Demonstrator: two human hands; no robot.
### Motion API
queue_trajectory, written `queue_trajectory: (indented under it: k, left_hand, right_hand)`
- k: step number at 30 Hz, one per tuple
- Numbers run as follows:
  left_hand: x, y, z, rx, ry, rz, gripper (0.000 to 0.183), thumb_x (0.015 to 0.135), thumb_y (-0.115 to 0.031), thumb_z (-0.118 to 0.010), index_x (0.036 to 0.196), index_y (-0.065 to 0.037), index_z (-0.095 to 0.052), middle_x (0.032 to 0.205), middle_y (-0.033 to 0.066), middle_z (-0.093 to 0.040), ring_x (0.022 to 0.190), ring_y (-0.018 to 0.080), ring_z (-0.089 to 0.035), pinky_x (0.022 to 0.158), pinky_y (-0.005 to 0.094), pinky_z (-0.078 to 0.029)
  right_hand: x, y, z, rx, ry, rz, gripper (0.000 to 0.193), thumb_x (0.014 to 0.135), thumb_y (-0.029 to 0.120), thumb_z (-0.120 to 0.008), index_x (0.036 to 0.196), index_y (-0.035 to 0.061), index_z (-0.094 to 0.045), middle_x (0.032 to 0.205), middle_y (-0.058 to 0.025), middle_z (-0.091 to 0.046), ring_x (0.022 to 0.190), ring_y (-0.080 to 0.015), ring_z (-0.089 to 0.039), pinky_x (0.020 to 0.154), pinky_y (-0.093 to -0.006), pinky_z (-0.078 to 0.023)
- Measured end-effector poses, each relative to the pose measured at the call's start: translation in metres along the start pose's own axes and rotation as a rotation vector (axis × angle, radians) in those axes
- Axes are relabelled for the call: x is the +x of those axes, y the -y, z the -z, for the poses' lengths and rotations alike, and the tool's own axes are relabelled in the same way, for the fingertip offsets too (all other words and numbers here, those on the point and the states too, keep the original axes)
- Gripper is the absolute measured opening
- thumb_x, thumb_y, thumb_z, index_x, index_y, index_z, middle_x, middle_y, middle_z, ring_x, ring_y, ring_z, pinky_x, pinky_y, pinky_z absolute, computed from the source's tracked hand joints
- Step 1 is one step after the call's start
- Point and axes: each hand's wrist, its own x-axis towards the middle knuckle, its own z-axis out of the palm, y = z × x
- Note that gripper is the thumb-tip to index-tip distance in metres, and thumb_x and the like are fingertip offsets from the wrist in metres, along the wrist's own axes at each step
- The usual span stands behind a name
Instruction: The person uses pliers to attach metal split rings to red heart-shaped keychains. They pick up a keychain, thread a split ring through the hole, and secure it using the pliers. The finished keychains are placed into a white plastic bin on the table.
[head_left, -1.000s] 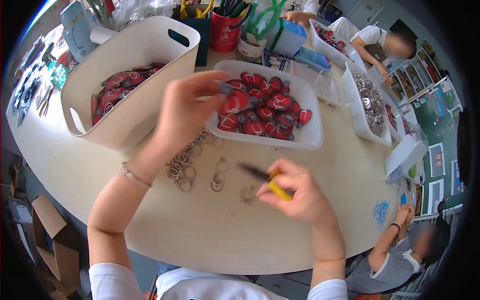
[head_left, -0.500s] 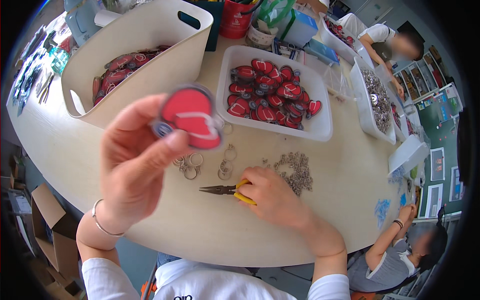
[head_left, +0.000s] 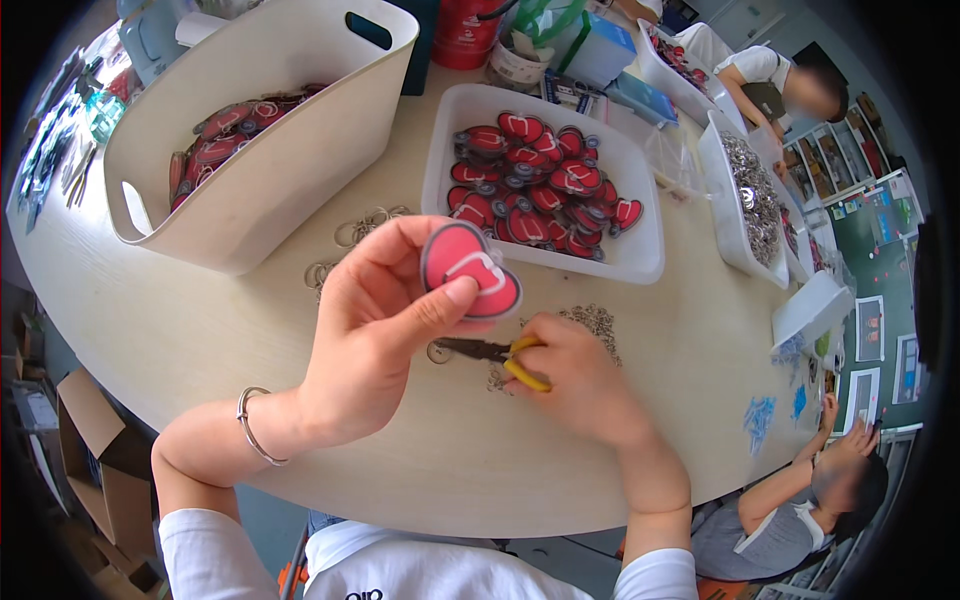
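Between the thumb and fingers of my left hand is a flat red slipper-shaped charm with a white strap mark and a clear, dark-lined edge. My right hand grips needle-nose pliers by their yellow handles. The dark jaws point left, and their tips reach beside my left hand, below the charm. Whether the jaws hold anything, I cannot make out. Small metal fittings lie in a pile just beyond my right hand. Loose metal rings rest on the table behind my left hand, which partly hides them.
A white tub of similar red charms stands beyond my hands. Left of it is a tall cream bin holding more. At right, a white tub contains metal pieces. Two people sit around the table, one far right, one near right.
My left hand has moved right and lower with the charm, which has turned, and now sits close to the pliers. My right hand has shifted slightly right and away from me with the pliers.
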Motion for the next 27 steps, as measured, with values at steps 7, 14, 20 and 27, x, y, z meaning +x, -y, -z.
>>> queue_trajectory:
  k: [7,14,20,27]
  left_hand:
    - [0.003,-0.004,0.004,0.005,-0.086,-0.006,0.022,0.089,-0.002,-0.057,0.109,-0.004,-0.049,0.097,0.0047,-0.061,0.091,0.013,-0.064,0.078,0.0298,-0.058]
    - [0.004,-0.005,0.005,0.02,-0.096,0.035,0.025,0.087,-0.007,-0.063,0.108,-0.004,-0.049,0.097,0.0035,-0.062,0.093,0.0123,-0.062,0.078,0.0288,-0.054]
    - [0.005,-0.002,0.006,0.059,-0.128,-0.028,0.022,0.089,-0.005,-0.059,0.108,-0.005,-0.049,0.096,0.0036,-0.06,0.088,0.0109,-0.063,0.074,0.0275,-0.057]
    - [0.002,0.006,0.003,0.128,-0.045,-0.056,0.016,0.087,-0.008,-0.065,0.1,0.0,-0.058,0.096,0.0051,-0.06,0.087,0.0125,-0.062,0.077,0.0287,-0.057]
  right_hand:
    - [0.001,0.013,-0.017,-0.074,-0.044,-0.064,0.019,0.069,0.012,-0.074,0.082,0.003,-0.065,0.089,-0.0095,-0.053,0.087,-0.0271,-0.055,0.075,-0.0392,-0.043]
    - [0.005,-0.005,-0.014,-0.096,-0.198,-0.1,0.02,0.065,0.006,-0.076,0.077,0.0004,-0.061,0.09,-0.0104,-0.054,0.085,-0.0295,-0.055,0.075,-0.0387,-0.045]
    - [0.003,0.007,-0.015,0.006,-0.064,-0.046,0.014,0.072,0.009,-0.071,0.079,0.0006,-0.062,0.09,-0.0099,-0.053,0.089,-0.028,-0.054,0.077,-0.0391,-0.043]
    - [0.002,0.012,-0.013,-0.015,-0.074,-0.07,0.018,0.067,0.008,-0.075,0.077,0.0001,-0.062,0.094,-0.0119,-0.054,0.088,-0.0303,-0.056,0.075,-0.0376,-0.046]
